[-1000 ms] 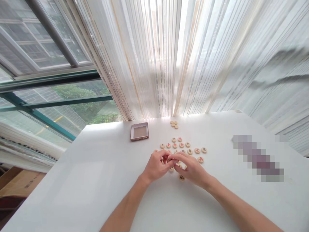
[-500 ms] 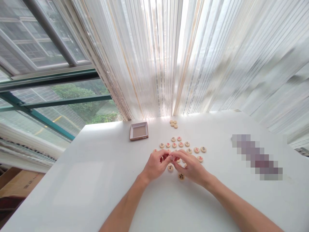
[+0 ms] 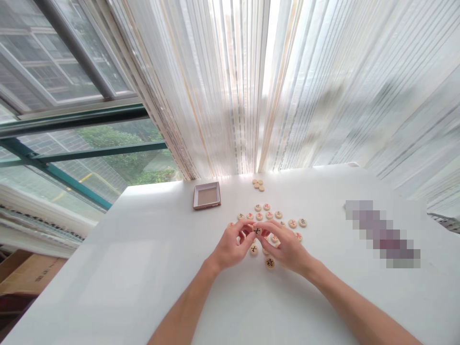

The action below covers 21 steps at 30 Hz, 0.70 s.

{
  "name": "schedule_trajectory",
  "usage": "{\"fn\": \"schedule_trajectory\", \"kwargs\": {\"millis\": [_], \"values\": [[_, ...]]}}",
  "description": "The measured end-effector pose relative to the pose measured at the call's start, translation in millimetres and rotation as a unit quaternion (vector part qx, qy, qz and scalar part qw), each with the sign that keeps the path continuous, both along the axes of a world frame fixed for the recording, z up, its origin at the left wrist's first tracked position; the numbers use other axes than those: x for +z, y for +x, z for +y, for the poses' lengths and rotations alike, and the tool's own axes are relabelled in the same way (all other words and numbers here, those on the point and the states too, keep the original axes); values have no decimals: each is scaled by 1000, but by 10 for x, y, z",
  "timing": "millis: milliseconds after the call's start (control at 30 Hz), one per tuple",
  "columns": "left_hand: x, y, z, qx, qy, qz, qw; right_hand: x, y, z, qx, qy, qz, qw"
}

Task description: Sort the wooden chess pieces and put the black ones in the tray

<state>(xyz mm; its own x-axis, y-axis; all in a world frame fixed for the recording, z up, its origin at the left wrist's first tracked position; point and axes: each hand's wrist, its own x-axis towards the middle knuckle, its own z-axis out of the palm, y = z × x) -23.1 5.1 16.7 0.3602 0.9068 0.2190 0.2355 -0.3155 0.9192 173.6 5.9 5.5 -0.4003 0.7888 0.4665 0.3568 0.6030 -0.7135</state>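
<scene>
Between my two hands is a round wooden Chinese chess piece (image 3: 257,231) with a black character facing up. My left hand (image 3: 233,244) pinches it from the left, and my right hand (image 3: 283,244) has its fingers on the right side. Below the hands lie a piece with a black character (image 3: 253,249) and another black-marked piece (image 3: 270,262). Several more pieces, red and black, lie face up beyond and around the hands, such as a red one (image 3: 266,207) and a black one (image 3: 303,222). My hands partly cover some of them.
A shallow open box (image 3: 207,195) stands at the back left of the white table (image 3: 143,268). Several blank-looking pieces (image 3: 258,184) sit in a cluster near the curtain (image 3: 230,96). A blurred-out object (image 3: 383,235) lies at the right. A cardboard box (image 3: 32,273) is beyond the left edge.
The piece between my hands has been turned so its black character shows, and my right fingers have opened slightly around it. The pieces on the table look unmoved.
</scene>
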Motion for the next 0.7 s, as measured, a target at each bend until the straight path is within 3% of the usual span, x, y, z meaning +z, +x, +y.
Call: {"fn": "schedule_trajectory", "kwargs": {"millis": [367,700], "values": [[-16,-4,-6,23,-16,-11,1000,77,0,-14,3,-43,26,999],[11,13,-23,1,-21,-20,1000,108,-3,-6,-19,-72,43,996]]}}
